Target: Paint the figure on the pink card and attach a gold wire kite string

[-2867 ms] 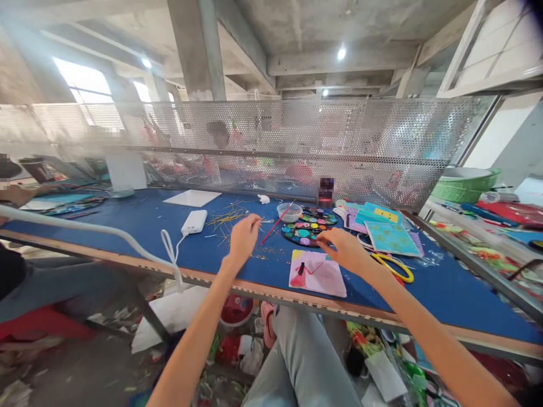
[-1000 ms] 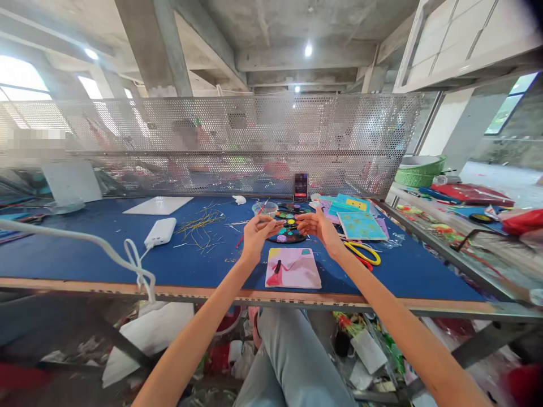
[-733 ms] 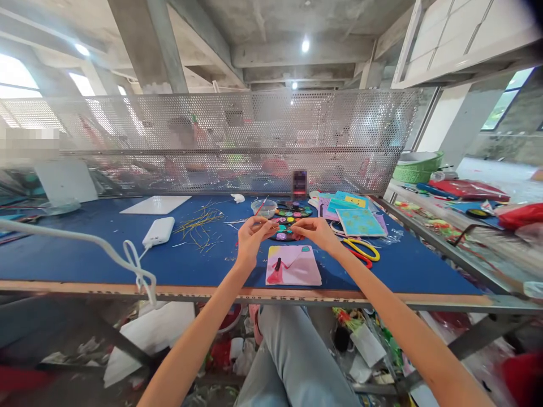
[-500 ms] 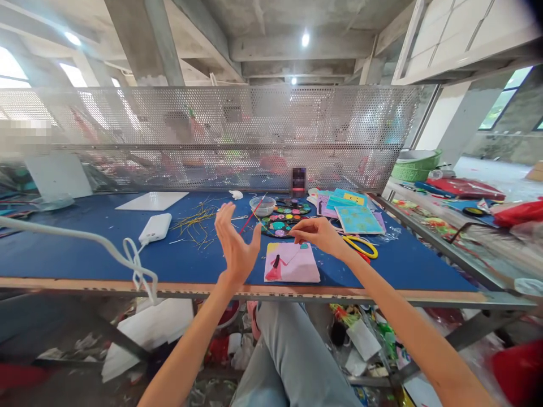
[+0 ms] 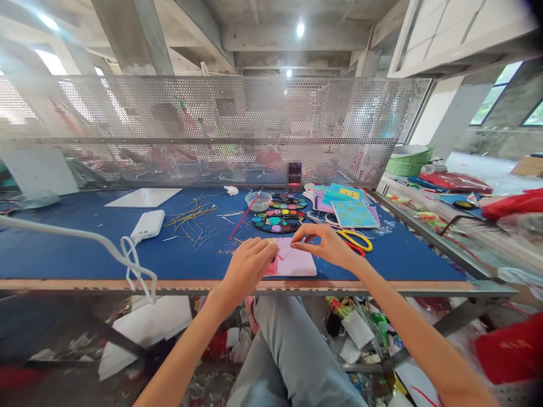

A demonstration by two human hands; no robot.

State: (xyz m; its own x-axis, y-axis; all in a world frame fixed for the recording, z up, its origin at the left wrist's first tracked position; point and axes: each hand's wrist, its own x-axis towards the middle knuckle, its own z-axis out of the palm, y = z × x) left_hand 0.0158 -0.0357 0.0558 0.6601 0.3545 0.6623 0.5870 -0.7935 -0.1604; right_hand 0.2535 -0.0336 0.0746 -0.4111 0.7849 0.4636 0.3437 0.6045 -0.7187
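Observation:
A small pink picture panel [image 5: 299, 264] lies near the table's front edge, its painted left part mostly covered. My left hand [image 5: 253, 264] reaches over that left part, palm down, fingers bent and held together at the panel. Above the panel's right upper side, my right hand [image 5: 324, 244] has thumb and forefinger pinched in a ring; anything between the tips is too small to make out. Just behind are a black paint palette [image 5: 276, 229] with several colours and a thin red paintbrush [image 5: 245, 216] leaning on a clear water bowl [image 5: 263, 202].
Yellow-handled scissors [image 5: 363, 244] lie right of my right hand. Behind them are stacked painted panels [image 5: 355, 215]. Dry twigs [image 5: 190, 217] spread to the left, beside a white power bank [image 5: 147, 225] with its cable. A phone [image 5: 294, 176] stands at the perforated screen [image 5: 203, 130].
My left hand has come down from its raised, spread pose onto the panel's left part, its fingers closing. My right hand stays pinched near the panel's upper right. The view has shifted slightly.

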